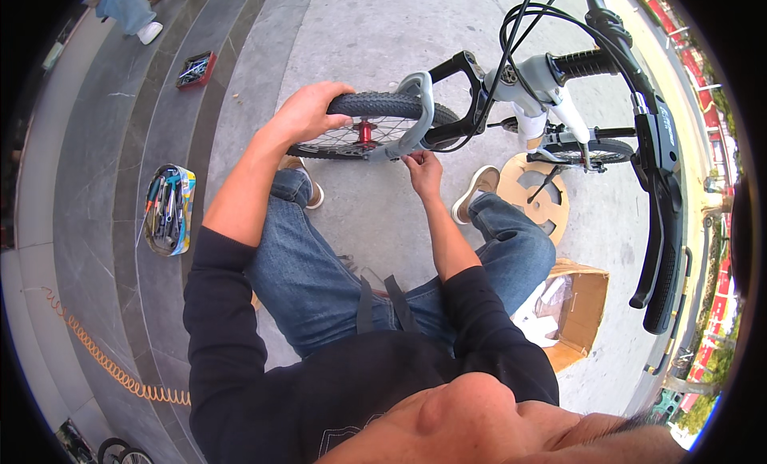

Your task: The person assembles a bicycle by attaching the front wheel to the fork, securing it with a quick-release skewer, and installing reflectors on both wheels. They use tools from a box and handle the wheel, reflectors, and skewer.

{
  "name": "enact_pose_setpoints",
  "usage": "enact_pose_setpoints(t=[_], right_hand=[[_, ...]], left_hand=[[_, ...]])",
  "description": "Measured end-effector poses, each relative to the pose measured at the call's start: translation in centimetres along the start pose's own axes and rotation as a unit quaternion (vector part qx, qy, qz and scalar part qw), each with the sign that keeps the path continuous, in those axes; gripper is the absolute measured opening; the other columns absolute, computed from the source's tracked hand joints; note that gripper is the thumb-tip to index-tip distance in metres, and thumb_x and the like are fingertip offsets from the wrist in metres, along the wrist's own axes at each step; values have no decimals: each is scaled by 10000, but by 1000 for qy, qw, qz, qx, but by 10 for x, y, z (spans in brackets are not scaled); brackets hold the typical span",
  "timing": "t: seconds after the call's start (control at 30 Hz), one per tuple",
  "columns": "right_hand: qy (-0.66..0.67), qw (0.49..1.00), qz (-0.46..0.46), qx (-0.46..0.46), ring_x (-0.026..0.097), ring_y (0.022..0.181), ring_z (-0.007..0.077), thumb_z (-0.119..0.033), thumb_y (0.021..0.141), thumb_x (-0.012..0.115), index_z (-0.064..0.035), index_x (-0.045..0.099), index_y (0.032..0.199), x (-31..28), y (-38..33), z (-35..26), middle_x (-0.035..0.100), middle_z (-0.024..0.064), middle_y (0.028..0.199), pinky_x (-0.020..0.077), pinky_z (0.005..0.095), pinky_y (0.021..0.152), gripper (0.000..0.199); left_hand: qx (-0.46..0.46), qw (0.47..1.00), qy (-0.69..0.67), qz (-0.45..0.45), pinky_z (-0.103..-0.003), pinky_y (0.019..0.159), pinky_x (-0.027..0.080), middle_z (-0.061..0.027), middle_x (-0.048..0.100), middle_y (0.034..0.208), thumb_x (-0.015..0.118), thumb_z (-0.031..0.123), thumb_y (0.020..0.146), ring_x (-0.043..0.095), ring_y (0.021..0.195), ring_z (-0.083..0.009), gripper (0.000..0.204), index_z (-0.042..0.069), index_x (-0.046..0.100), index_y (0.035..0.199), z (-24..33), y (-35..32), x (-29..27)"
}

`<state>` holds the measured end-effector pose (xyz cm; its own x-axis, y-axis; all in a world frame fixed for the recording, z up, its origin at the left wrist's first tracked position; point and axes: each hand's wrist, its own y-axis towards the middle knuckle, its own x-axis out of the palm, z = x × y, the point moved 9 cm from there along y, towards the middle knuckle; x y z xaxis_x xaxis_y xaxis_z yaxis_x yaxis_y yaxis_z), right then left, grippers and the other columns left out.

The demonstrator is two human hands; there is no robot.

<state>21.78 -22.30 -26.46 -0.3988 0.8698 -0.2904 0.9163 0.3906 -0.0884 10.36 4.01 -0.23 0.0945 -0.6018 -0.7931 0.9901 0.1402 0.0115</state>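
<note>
My left hand [307, 114] is wrapped over the far-left side of a black knobby bicycle tyre [375, 105], its thumb and fingers on either side of the tread. The wheel has thin spokes and a red hub [365, 133]. It sits within a grey suspension fork [423, 105], whose lower end lies near the hub. Just there, my right hand [425, 175] is closed, thumb and fingertips pinched at the fork's lower end. What they pinch is too small to make out. The fork joins the bike's silver-grey frame [539, 74] at the upper right.
Black handlebar [659, 192] with brake lever and cables hangs at right. An open cardboard box [583, 316] and a round cardboard disc [527, 194] lie right. Left, on steps, stand a tool tin [188, 224] and a red parts tray [209, 71]; an orange coiled hose [112, 368] trails nearby. Another person's leg [128, 13] shows far left.
</note>
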Motion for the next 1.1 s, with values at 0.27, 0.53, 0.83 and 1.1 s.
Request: enact_pose_setpoints(t=[0.27, 0.53, 0.83, 1.1], right_hand=[[-64, 998, 11, -7, 772, 879, 163, -181, 953, 859, 47, 762, 1130, -1, 0, 6, 825, 116, 978, 605, 330, 805, 304], [-84, 996, -1, -25, 752, 847, 157, -188, 930, 883, 57, 760, 1083, -1, -1, 3, 811, 116, 922, 590, 325, 758, 313], [-64, 998, 17, -16, 738, 807, 169, -212, 934, 884, 60, 758, 1083, -3, -1, 0, 800, 117, 902, 596, 336, 770, 335], [-64, 997, 34, -10, 744, 835, 172, -207, 960, 844, 39, 773, 1132, 0, -4, -1, 806, 129, 930, 595, 337, 803, 308]], left_hand=[[1, 1000, 5, -3, -445, 1000, 572, -172, 762, 1251, 884, 191, 872, 732, 1145, -355, 559, 81, 702, 1389, 3, 0, -2], [-8, 1000, -15, -6, -440, 1010, 574, -175, 763, 1251, 885, 188, 876, 733, 1152, -347, 563, 79, 697, 1396, -1, 0, 1], [-6, 1000, -3, -7, -442, 1013, 570, -179, 761, 1254, 889, 183, 873, 730, 1158, -349, 573, 72, 693, 1400, 2, -1, 0], [7, 1000, 3, -4, -453, 1011, 568, -192, 756, 1256, 892, 188, 871, 724, 1164, -366, 558, 63, 703, 1381, 5, 0, -1]])
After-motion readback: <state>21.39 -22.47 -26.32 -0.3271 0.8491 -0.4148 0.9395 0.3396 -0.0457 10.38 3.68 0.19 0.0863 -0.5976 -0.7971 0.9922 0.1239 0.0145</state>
